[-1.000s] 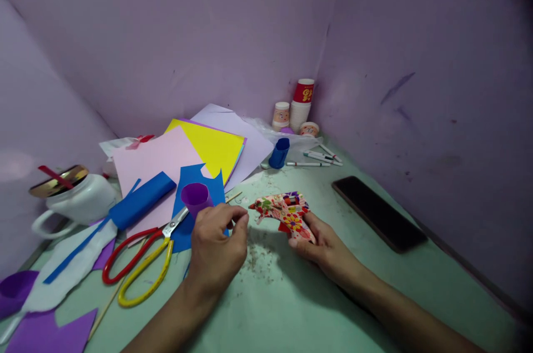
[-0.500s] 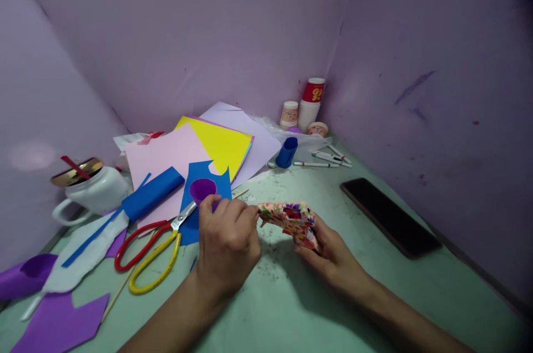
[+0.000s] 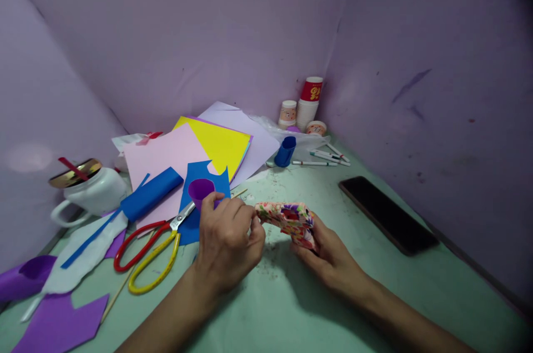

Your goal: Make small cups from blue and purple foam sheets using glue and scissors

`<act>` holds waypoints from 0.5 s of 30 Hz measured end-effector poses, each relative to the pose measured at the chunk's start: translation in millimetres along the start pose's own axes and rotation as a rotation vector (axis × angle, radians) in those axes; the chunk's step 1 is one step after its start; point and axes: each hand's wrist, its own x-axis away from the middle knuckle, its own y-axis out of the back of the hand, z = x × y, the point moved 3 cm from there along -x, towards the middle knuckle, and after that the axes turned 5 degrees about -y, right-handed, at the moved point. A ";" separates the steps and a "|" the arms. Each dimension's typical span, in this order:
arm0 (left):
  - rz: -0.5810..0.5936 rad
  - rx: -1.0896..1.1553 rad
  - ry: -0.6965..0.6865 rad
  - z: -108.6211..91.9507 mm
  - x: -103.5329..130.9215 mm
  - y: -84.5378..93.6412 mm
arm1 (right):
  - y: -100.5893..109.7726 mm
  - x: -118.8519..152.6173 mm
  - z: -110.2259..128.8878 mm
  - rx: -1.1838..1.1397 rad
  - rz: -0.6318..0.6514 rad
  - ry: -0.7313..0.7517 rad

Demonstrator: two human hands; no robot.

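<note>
A stiff-looking floral-patterned piece with a dark red opening is held above the table; I cannot make out its kind. My right hand is closed round its right end, thumb below. At the other end, my left hand has its fingers bent and pinched against the piece's edge. Just behind my left hand stands a purple tube-like cup, partly hidden by the fingers. Scissors with one red and one yellow handle lie open left of that hand, blades near a blue sheet.
Left: a white teapot-like mug, a blue roll, purple scraps and a thin stick. Behind: coloured sheets, a blue tube, paper cups and pens. A phone lies right, near the wall.
The view has shifted very slightly. My left hand's fingers have moved a little at the floral piece's left end; my right hand keeps its hold.
</note>
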 end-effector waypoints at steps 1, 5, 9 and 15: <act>-0.005 0.017 -0.002 -2.2 0.2 0.1 | 0.4 -1.3 -1.5 -0.025 -0.015 -0.016; -0.017 0.112 -0.043 -15.3 -0.5 7.0 | 6.7 -5.8 -1.2 -0.253 -0.099 -0.102; 0.144 0.126 -0.035 -21.2 -1.8 13.5 | 10.6 -5.9 5.7 -0.535 -0.104 -0.355; 0.143 0.177 0.080 -9.9 -2.1 15.1 | 10.6 -6.8 12.7 -0.643 -0.081 -0.400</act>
